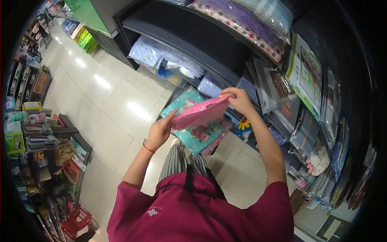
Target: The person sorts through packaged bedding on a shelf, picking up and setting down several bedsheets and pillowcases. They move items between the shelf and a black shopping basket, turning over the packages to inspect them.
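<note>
A flat pink package (199, 115) in clear plastic is stretched between my two hands. My left hand (160, 131) pinches its near left end, with a red band on the wrist. At the package's far right corner, my right hand (238, 101) has its fingers closed on the edge. Below the package lies a teal patterned package (193, 142) in clear wrap, partly hidden by the pink one. It rests on a dark-rimmed basket or cart (164, 109), beside another pink wrapped item (215, 144).
Dark shelves (181, 34) with wrapped textiles (146, 52) run across the front. Hanging packages (308, 72) crowd the right side. Racks of small goods (40, 129) and a red plastic basket (76, 221) stand at left, beyond the tiled floor (109, 109).
</note>
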Motion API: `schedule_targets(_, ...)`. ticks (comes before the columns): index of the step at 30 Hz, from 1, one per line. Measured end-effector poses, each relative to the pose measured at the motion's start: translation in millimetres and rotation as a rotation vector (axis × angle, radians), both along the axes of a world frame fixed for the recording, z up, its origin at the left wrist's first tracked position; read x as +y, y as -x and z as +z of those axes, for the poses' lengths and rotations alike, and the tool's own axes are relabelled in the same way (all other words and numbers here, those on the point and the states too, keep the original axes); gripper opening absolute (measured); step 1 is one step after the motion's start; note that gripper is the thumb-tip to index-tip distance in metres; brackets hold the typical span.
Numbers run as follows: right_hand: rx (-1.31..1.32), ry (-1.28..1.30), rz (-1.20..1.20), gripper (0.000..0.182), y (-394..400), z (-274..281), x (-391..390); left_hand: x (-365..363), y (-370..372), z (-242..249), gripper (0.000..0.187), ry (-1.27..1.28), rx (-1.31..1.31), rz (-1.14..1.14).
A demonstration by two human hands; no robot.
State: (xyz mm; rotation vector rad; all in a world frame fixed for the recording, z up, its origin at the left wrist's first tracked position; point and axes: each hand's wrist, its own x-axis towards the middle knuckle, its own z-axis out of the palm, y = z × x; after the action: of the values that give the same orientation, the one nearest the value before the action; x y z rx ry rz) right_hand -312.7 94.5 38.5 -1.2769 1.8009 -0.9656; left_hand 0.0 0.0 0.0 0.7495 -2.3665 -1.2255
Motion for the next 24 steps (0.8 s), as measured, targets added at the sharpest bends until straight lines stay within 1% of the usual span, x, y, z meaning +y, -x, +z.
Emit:
schedule_targets(2,0.293,0.117,0.084,0.022,9,5,-4,22,10,-8,0.047,0.228,-0.021,0.053)
schedule_targets(3,0.369,0.165,0.082,0.022,-2,-15,-22,18,0,-14,0.044,0.318,0.016,0.061)
schedule_targets(5,0.584,0.255,0.079,0.022,-3,-51,-8,42,4,-61,0.044,0.250,0.092,0.059)
schedule_targets(7,0.741,0.135,0.037,0.024,-6,-101,18,65,10,-116,0.042,0.230,0.057,0.033)
schedule_targets(9,0.758,0.008,-0.046,0.025,-10,-181,52,92,15,-166,0.037,0.145,-0.085,-0.023)
schedule_targets(10,0.754,-0.061,-0.019,0.027,-12,-226,75,110,17,-198,0.038,0.106,-0.195,-0.082)
schedule_targets(11,0.748,-0.128,0.009,0.030,-15,-267,93,131,17,-247,0.039,0.135,-0.287,-0.156)
schedule_targets(12,0.724,-0.181,0.020,0.030,-24,-296,114,148,21,-261,0.041,0.058,-0.501,-0.227)
schedule_targets(13,0.695,-0.230,0.037,0.031,-31,-316,121,167,23,-287,0.043,0.155,-0.557,-0.252)
schedule_targets(15,0.663,-0.293,-0.073,0.032,-44,-325,108,175,33,-280,0.046,0.220,-0.550,-0.163)
schedule_targets(16,0.643,-0.332,-0.133,0.033,-54,-323,110,180,33,-274,0.047,0.188,-0.589,-0.176)
schedule_targets(18,0.704,-0.346,-0.137,0.033,-64,-311,109,180,37,-261,0.049,0.142,-0.657,-0.190)
schedule_targets(19,0.745,-0.333,-0.136,0.032,-63,-308,101,182,37,-262,0.051,0.105,-0.633,-0.190)
schedule_targets(21,0.626,-0.281,-0.246,0.033,-64,-302,102,195,33,-264,0.055,0.042,-0.574,-0.179)
schedule_targets(22,0.565,-0.256,-0.297,0.033,-61,-303,107,192,29,-273,0.052,-0.025,-0.373,-0.127)
schedule_targets(24,0.491,-0.297,-0.528,0.037,-52,-301,108,162,36,-243,0.046,-0.169,-0.362,0.203)
